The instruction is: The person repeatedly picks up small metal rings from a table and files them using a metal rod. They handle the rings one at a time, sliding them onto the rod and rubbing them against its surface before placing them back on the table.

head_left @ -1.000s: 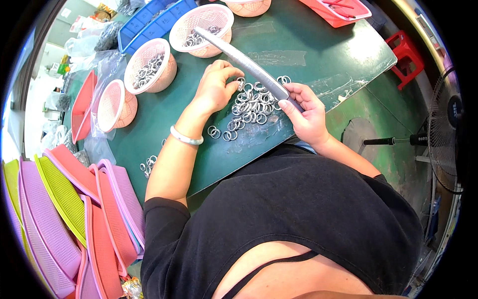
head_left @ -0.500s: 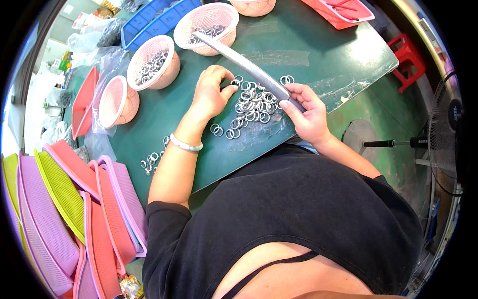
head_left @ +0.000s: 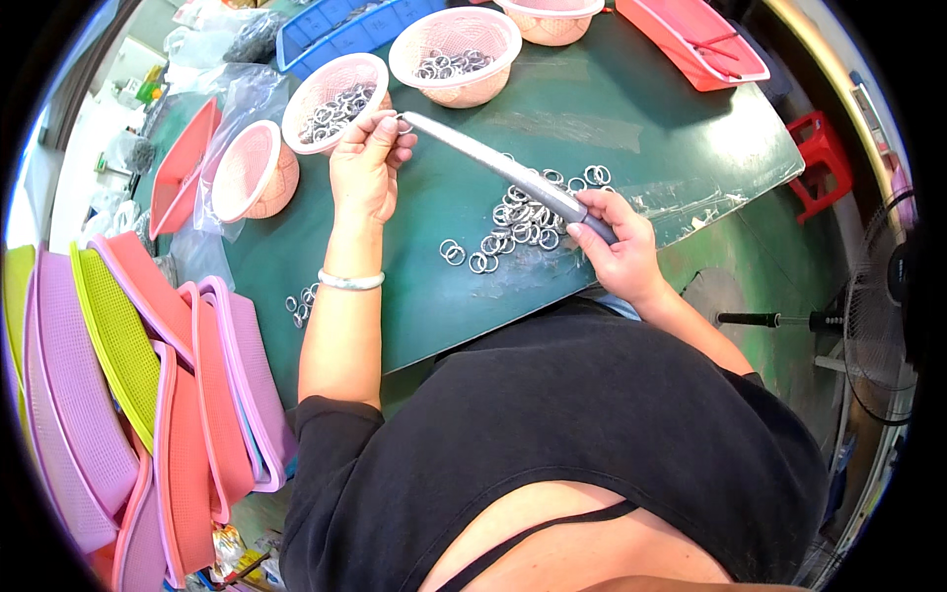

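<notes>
In my right hand [head_left: 623,252] is a ring mandrel [head_left: 493,161], a tapered metal stick gripped by its dark handle, tip pointing up and left. My left hand [head_left: 363,170] is closed in a pinch at the mandrel's thin end, holding a small metal ring [head_left: 405,126] close to the tip. Fingers partly hide it, so I cannot tell whether the ring is around the tip or beside it. Beneath the mandrel and near its handle lies a loose pile of silvery rings [head_left: 515,219] on the green table [head_left: 424,306].
Pink round baskets stand along the far side; one basket [head_left: 288,109] and another [head_left: 400,61] hold rings. A blue bin [head_left: 326,44] is behind them, a red tray [head_left: 681,44] far right. Stacked colourful baskets [head_left: 118,395] are at left, a fan [head_left: 878,296] and red stool [head_left: 821,168] at right.
My left hand has moved from the ring pile up and left to the mandrel's tip, carrying a ring. My right hand still grips the handle. The whole view has shifted slightly.
</notes>
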{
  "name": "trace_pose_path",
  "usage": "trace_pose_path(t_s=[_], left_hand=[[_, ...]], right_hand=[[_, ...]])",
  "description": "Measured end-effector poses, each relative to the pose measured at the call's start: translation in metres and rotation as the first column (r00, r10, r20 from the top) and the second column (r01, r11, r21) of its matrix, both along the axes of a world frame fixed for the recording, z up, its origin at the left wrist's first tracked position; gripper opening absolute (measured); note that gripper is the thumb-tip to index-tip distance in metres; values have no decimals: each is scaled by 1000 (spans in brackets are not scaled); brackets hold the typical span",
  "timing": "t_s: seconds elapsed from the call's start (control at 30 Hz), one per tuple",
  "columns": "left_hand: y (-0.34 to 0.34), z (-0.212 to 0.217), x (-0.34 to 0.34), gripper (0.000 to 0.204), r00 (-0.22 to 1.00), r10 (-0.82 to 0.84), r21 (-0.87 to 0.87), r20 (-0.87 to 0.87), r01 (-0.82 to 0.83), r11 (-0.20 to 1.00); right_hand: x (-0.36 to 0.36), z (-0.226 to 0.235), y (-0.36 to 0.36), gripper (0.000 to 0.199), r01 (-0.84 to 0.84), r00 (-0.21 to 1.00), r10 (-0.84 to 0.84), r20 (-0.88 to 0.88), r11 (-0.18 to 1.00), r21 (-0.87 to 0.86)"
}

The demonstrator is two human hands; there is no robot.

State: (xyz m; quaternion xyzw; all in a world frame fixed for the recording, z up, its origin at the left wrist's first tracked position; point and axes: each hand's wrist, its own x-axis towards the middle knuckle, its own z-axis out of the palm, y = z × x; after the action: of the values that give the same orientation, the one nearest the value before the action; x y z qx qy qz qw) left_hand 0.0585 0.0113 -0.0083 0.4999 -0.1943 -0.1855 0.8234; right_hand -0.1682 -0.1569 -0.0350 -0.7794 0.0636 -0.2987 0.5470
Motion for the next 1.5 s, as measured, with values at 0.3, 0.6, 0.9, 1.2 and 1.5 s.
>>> trace_pose_path(t_s=[0.3, 0.6, 0.9, 1.2, 1.5], left_hand=[[2, -3, 0, 20, 996, -66, -115, 65, 73, 991], [9, -3, 5, 19, 966, -259, -144, -16, 254, 956], [12, -2, 5, 17, 970, -226, -69, 93, 232, 970], [9, 1, 1, 28, 962, -263, -11, 76, 265, 964], [0, 6, -19, 49, 912, -406, 45, 58, 404, 914]], right_hand=[[2, 0, 2, 24, 33, 999, -29, 33, 991, -126], [1, -2, 0, 26, 29, 999, -24, 31, 988, -151], [0, -5, -2, 27, 26, 999, -21, 28, 985, -170], [-1, -2, -1, 29, 25, 999, -18, 33, 979, -205], [-1, 0, 0, 29, 31, 999, -20, 47, 969, -246]])
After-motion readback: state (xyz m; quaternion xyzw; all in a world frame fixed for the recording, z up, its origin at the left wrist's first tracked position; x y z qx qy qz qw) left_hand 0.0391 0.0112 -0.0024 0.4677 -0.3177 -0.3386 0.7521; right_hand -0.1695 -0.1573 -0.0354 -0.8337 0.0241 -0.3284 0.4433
